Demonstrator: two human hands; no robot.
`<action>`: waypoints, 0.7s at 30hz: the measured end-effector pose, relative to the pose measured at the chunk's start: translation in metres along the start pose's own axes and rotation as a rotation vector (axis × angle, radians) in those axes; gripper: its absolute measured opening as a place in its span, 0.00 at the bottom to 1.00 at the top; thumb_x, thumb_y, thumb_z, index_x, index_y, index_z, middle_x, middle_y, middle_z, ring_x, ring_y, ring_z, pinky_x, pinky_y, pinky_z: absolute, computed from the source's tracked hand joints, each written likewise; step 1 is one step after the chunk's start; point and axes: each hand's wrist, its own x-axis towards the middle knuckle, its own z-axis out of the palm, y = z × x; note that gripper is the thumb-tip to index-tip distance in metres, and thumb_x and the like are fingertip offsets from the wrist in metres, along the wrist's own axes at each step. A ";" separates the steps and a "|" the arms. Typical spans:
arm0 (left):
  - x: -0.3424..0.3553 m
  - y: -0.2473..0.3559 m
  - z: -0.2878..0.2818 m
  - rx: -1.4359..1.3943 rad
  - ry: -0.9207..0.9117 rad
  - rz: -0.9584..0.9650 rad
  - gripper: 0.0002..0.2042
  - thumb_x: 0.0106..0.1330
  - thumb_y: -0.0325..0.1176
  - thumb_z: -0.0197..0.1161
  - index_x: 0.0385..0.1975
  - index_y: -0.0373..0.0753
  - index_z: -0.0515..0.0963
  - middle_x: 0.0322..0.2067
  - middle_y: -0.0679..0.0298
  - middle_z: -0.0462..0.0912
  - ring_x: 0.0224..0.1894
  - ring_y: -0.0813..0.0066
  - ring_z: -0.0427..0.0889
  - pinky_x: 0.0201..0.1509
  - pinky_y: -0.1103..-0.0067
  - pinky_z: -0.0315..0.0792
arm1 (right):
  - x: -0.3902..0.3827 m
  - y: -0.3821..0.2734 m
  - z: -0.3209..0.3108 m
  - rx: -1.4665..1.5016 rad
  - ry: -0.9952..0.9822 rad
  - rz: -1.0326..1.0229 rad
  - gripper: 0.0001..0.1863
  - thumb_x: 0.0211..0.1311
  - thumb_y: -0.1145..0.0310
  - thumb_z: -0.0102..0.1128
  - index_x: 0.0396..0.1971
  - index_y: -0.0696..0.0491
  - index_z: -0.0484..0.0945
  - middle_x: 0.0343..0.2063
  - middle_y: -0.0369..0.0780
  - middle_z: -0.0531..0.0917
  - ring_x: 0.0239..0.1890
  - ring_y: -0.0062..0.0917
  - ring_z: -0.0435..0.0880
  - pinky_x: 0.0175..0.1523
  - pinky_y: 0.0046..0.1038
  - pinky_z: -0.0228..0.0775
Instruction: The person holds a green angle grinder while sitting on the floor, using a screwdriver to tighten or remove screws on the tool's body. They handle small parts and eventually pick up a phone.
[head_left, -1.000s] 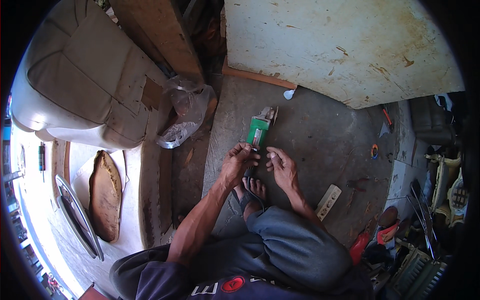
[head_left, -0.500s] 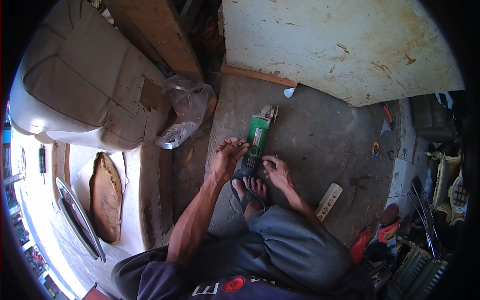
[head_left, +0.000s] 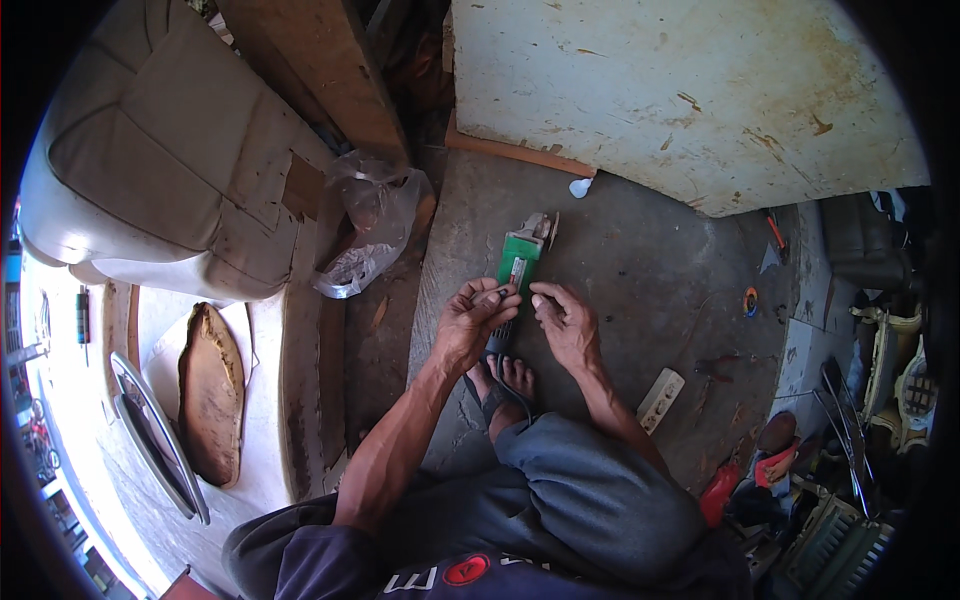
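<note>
A green angle grinder (head_left: 522,254) lies on the concrete floor in front of me, its metal head pointing away. Its dark rear end rests by my sandalled foot (head_left: 505,378). Over the grinder's left side, my left hand (head_left: 474,322) pinches a small dark piece, too small to name, between thumb and fingers. My right hand (head_left: 568,328) is just right of the grinder, fingers curled and thumb close to the forefinger. Whatever those fingertips hold, if anything, cannot be made out. The left hand covers part of the grinder's body.
A clear plastic bag (head_left: 372,225) sits left, beside a padded beige seat (head_left: 220,170). A white power strip (head_left: 660,398) lies on the floor to the right. A white bulb (head_left: 580,187) is near a large pale board (head_left: 680,90). Assorted parts crowd the right edge.
Both hands have moved up and away from my body, the left one also slightly right. The left hand now covers more of the grinder, which stays in place.
</note>
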 end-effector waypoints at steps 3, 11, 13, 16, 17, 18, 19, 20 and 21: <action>0.001 -0.004 0.004 0.013 -0.046 0.023 0.11 0.70 0.19 0.58 0.51 0.32 0.72 0.50 0.50 0.82 0.52 0.61 0.84 0.58 0.70 0.82 | 0.002 -0.021 -0.002 -0.048 -0.034 -0.102 0.09 0.67 0.70 0.62 0.45 0.52 0.83 0.35 0.42 0.83 0.33 0.32 0.84 0.37 0.31 0.75; 0.001 -0.009 0.006 0.044 -0.067 0.036 0.14 0.68 0.17 0.60 0.52 0.33 0.72 0.51 0.53 0.82 0.52 0.66 0.83 0.59 0.73 0.81 | 0.002 -0.018 -0.002 -0.068 0.003 -0.151 0.09 0.65 0.70 0.64 0.44 0.53 0.83 0.34 0.42 0.83 0.33 0.32 0.83 0.36 0.30 0.74; 0.000 -0.009 0.008 0.076 -0.081 0.048 0.14 0.68 0.16 0.60 0.52 0.33 0.72 0.52 0.53 0.82 0.53 0.66 0.83 0.60 0.73 0.80 | 0.001 -0.019 -0.003 -0.056 0.003 -0.130 0.09 0.65 0.70 0.65 0.44 0.53 0.83 0.34 0.42 0.83 0.33 0.31 0.84 0.36 0.30 0.74; -0.002 -0.009 0.011 0.121 -0.064 0.052 0.14 0.67 0.16 0.60 0.52 0.33 0.72 0.52 0.53 0.82 0.53 0.67 0.83 0.60 0.73 0.79 | 0.001 -0.022 -0.004 -0.055 0.003 -0.132 0.09 0.65 0.69 0.65 0.44 0.54 0.84 0.35 0.41 0.83 0.33 0.27 0.83 0.37 0.28 0.73; -0.002 -0.008 0.011 0.124 -0.064 0.054 0.14 0.67 0.16 0.60 0.52 0.33 0.72 0.52 0.53 0.82 0.53 0.67 0.83 0.60 0.73 0.79 | 0.001 -0.023 -0.004 -0.058 0.002 -0.138 0.10 0.66 0.69 0.64 0.44 0.55 0.84 0.36 0.41 0.83 0.33 0.25 0.82 0.37 0.26 0.72; -0.002 -0.007 0.011 0.127 -0.065 0.055 0.14 0.68 0.16 0.60 0.52 0.33 0.72 0.52 0.53 0.82 0.53 0.67 0.83 0.60 0.73 0.79 | 0.001 -0.023 -0.003 -0.054 0.005 -0.143 0.10 0.65 0.69 0.65 0.44 0.54 0.84 0.35 0.41 0.83 0.33 0.27 0.83 0.37 0.28 0.73; -0.002 -0.007 0.010 0.129 -0.065 0.057 0.14 0.68 0.16 0.60 0.52 0.33 0.72 0.52 0.53 0.82 0.53 0.67 0.83 0.60 0.73 0.79 | 0.001 -0.022 -0.003 -0.050 0.008 -0.147 0.10 0.65 0.69 0.65 0.44 0.54 0.83 0.35 0.41 0.83 0.33 0.28 0.83 0.36 0.29 0.73; -0.002 -0.007 0.010 0.126 -0.067 0.055 0.14 0.68 0.17 0.60 0.52 0.33 0.72 0.52 0.53 0.82 0.54 0.66 0.83 0.60 0.73 0.79 | 0.001 -0.021 -0.003 -0.046 0.010 -0.152 0.09 0.65 0.69 0.66 0.43 0.53 0.83 0.34 0.41 0.82 0.33 0.30 0.84 0.36 0.30 0.74; -0.002 -0.006 0.010 0.122 -0.069 0.052 0.14 0.68 0.17 0.60 0.52 0.33 0.72 0.52 0.53 0.82 0.54 0.66 0.83 0.61 0.73 0.80 | 0.001 -0.016 -0.002 -0.036 0.018 -0.124 0.09 0.65 0.69 0.66 0.43 0.53 0.83 0.34 0.42 0.83 0.34 0.30 0.84 0.36 0.30 0.74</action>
